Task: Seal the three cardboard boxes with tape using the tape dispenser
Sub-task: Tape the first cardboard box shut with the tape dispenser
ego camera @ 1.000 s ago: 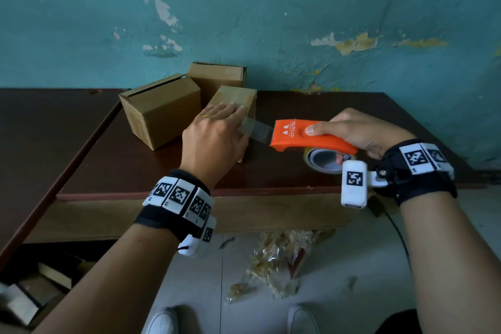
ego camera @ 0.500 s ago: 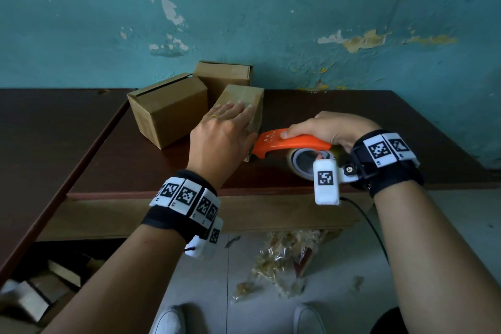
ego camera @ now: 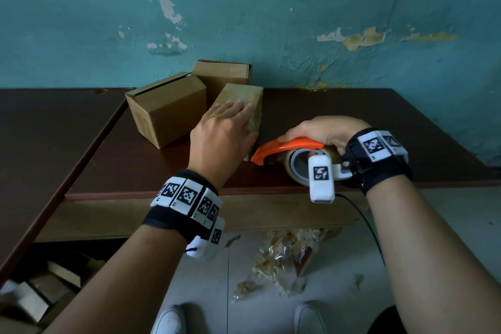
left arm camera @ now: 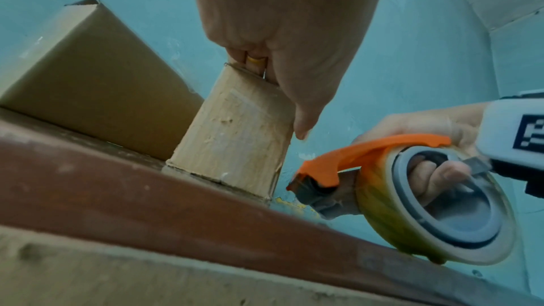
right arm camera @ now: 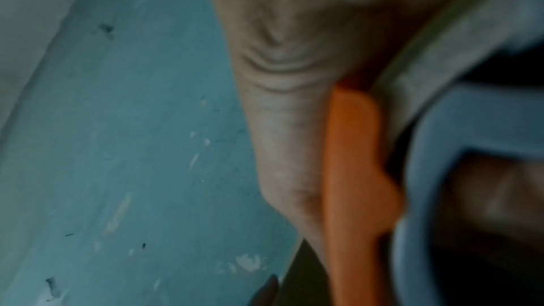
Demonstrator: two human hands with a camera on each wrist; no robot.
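Note:
Three cardboard boxes stand on the dark brown table [ego camera: 352,122]. The nearest box [ego camera: 244,95] [left arm camera: 235,134] has shiny tape on its top. My left hand [ego camera: 225,133] [left arm camera: 282,31] lies flat on that top, thumb down its right side. Behind it stand a larger box [ego camera: 165,108] [left arm camera: 88,73] with a slit in its top and a third box [ego camera: 222,76]. My right hand [ego camera: 322,131] [left arm camera: 432,171] grips the orange tape dispenser [ego camera: 287,148] [left arm camera: 368,159] [right arm camera: 356,171], fingers through the tape roll [ego camera: 298,168] [left arm camera: 435,213]. Its nose points down at the nearest box's lower right side.
A teal wall with flaking paint rises behind the table. A second dark table [ego camera: 48,144] adjoins on the left. On the floor below lie crumpled plastic wrap [ego camera: 282,257], cardboard scraps [ego camera: 32,295] at the lower left and a black cable [ego camera: 371,228].
My right hand has brought the dispenser left and down, from level with the box top to low beside the box, tilting its nose downward. The left hand has stayed on the box top.

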